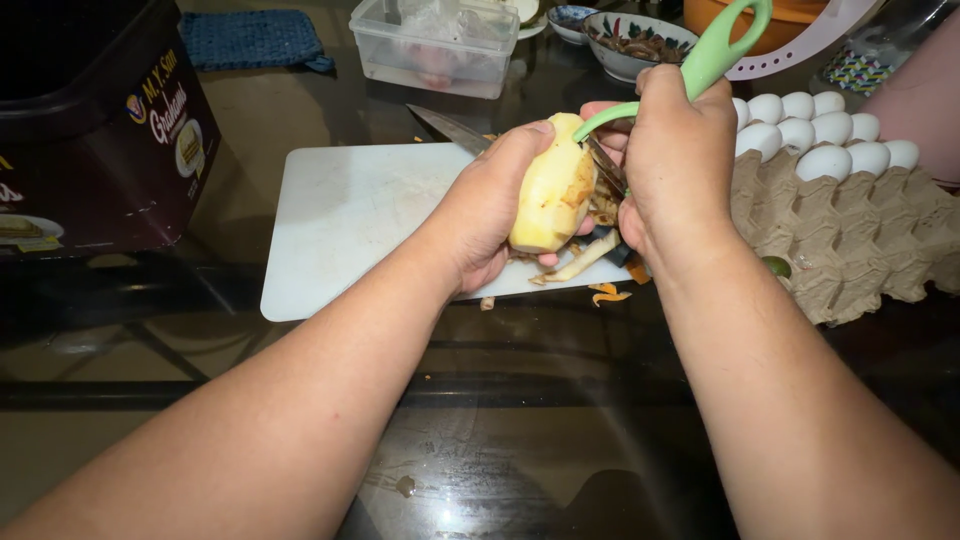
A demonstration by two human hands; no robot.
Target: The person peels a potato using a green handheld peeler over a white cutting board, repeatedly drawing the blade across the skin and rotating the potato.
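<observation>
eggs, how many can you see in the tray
9 eggs show, in two rows at the far end of the cardboard tray, right of the right hand; more may hide behind it.

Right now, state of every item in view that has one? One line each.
potato: mostly peeled, held in left hand
green peeler: gripped in right hand, blade on potato
knife: lying flat on cutting board
egg tray: partly filled, white eggs at far end
clear container: open, no lid on it
</observation>
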